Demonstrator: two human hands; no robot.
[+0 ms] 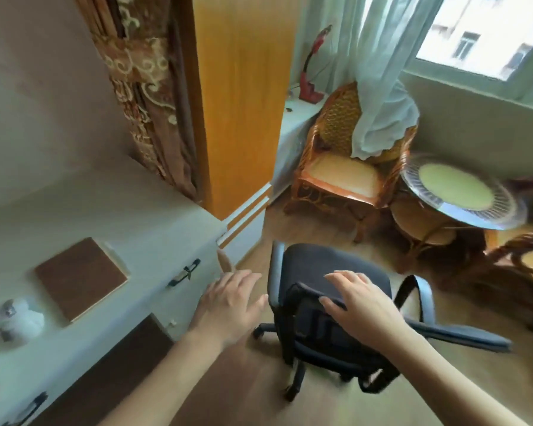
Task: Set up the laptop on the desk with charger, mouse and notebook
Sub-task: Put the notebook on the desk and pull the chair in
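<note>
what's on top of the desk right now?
On the desk: a brown notebook lying flat and a small white object near the left edge, too blurred to identify. No laptop, charger or mouse visible; the desk's left part is out of frame.

**Non-task clutter**

Black office chair point(330, 302) centre-bottom. Wicker armchair point(348, 167) upper-middle, pale curtain point(379, 87) draped over its back. Round glass-topped table point(462, 195) right. Red lamp point(313, 72) top-centre. Brown patterned drape point(142, 87) upper left. White figurine point(16, 318) lower left, blurred.

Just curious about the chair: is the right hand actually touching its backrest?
Touching. The head view shows the right hand laid over the top edge of the backrest, fingers draped on it with no gap visible.
</note>
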